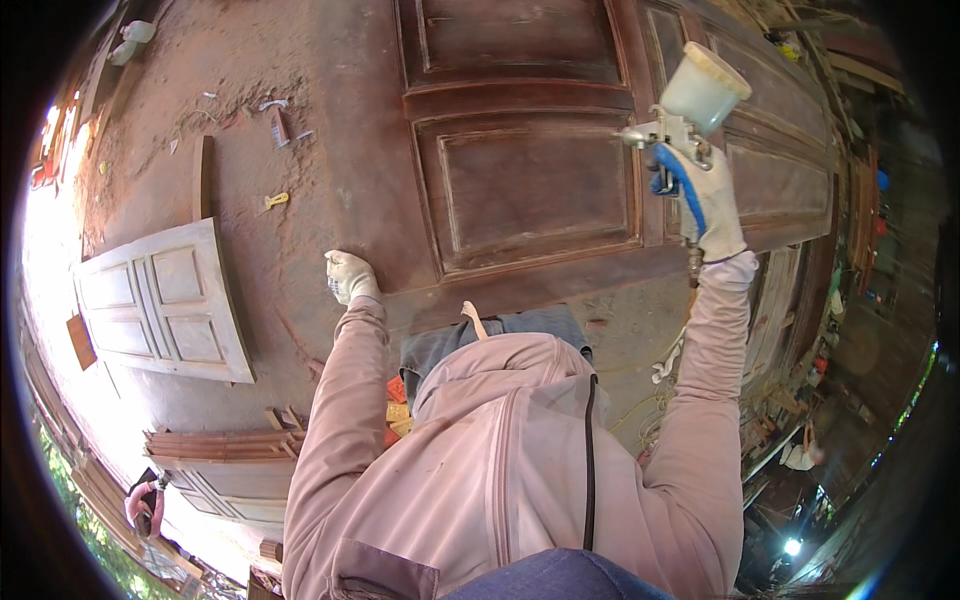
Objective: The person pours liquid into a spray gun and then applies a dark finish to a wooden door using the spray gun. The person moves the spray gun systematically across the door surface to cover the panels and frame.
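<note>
My right hand (712, 205), in a white glove with blue on it, grips a metal spray gun (675, 132). A whitish paint cup (703, 92) sits tilted on top of the gun. The nozzle points left, above a brown panelled wooden door (530, 185) in front of me. From below the grip, a hose fitting (694, 262) hangs down. By the door's near left corner, my left hand (352, 277) is gloved in white with its fingers curled in. Its palm side is hidden, so I cannot tell whether it holds or touches anything.
A pale panelled door (165, 300) lies at the left, near a wooden strip (203, 175). On the dusty ground is a yellow-handled scraper (276, 200). Farther panels (785, 185) adjoin at the right. Another person (147, 505) is at the lower left.
</note>
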Action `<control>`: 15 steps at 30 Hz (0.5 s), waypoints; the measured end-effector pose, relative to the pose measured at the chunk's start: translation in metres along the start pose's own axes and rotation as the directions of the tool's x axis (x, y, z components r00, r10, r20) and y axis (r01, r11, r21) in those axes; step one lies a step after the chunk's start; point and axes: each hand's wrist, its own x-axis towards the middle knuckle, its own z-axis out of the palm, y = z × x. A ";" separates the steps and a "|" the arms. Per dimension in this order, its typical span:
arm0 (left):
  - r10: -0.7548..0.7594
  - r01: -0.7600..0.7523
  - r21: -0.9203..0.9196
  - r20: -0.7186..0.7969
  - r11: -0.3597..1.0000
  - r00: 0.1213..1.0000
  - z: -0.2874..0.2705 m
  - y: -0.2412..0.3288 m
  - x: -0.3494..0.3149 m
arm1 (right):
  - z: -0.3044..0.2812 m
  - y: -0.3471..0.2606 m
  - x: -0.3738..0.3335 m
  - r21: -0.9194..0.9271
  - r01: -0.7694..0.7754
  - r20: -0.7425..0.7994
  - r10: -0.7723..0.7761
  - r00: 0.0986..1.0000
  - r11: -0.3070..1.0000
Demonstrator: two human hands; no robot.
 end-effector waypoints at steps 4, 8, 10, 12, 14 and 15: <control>-0.008 0.008 0.023 0.007 1.000 1.000 -0.003 0.004 -0.003 | -0.041 0.001 0.008 -0.171 -0.022 -0.175 -0.009 0.984 0.985; 0.006 -0.006 0.005 0.006 1.000 1.000 -0.001 0.000 0.000 | -0.056 0.005 0.008 -0.333 -0.054 -0.303 -0.052 0.952 0.941; -0.002 0.002 0.001 0.017 1.000 1.000 -0.003 0.004 -0.004 | -0.055 0.013 0.007 -0.396 -0.026 -0.319 -0.110 0.941 0.918; -0.001 0.001 -0.007 0.031 1.000 1.000 -0.007 0.008 -0.007 | -0.046 0.018 -0.002 -0.262 -0.007 -0.232 -0.055 0.971 0.965; 0.007 -0.006 -0.016 0.039 1.000 0.999 -0.007 0.005 -0.005 | -0.025 0.013 -0.014 -0.075 -0.001 -0.119 -0.008 0.993 0.997; 0.013 -0.012 -0.019 0.043 1.000 0.999 -0.007 0.003 -0.003 | -0.010 0.005 -0.021 0.044 -0.009 -0.054 0.012 0.998 0.999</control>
